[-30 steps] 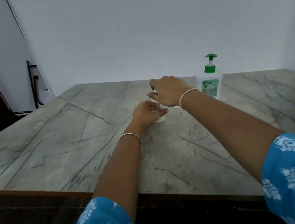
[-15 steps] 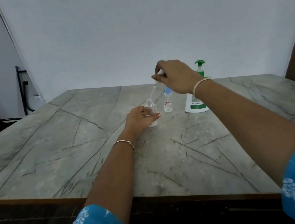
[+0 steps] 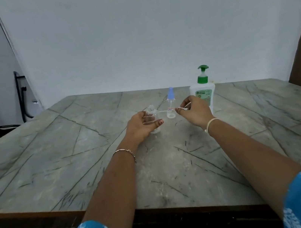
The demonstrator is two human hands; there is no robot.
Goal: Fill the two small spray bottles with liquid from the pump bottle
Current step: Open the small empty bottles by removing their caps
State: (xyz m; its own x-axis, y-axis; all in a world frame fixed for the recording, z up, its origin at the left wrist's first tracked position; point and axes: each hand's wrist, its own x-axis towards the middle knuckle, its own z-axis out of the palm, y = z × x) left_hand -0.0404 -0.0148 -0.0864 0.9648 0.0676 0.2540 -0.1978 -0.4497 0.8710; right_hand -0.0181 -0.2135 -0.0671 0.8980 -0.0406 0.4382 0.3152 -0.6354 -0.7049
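Note:
A small clear spray bottle (image 3: pixel 151 116) stands uncapped on the marble table (image 3: pixel 54 161), its threaded neck bare. My left hand (image 3: pixel 141 127) grips its body. My right hand (image 3: pixel 195 112) pinches that bottle's removed spray head (image 3: pixel 184 107); its thin white dip tube (image 3: pixel 163 111) points left, level with the bottle's shoulder. A second small spray bottle (image 3: pixel 170 103) with a pale blue cap stands between my hands, a little farther back. The white pump bottle (image 3: pixel 203 93) with a green pump stands upright just behind my right hand.
A white wall rises behind the table. A dark stand and cables (image 3: pixel 22 95) sit off the table's far left corner. The table's brown front edge (image 3: pixel 42 212) runs close to my body.
My right hand has lifted the spray head with its tube out of the left bottle, then lowered it to the right beside the pump bottle. My left hand stays on the bottle.

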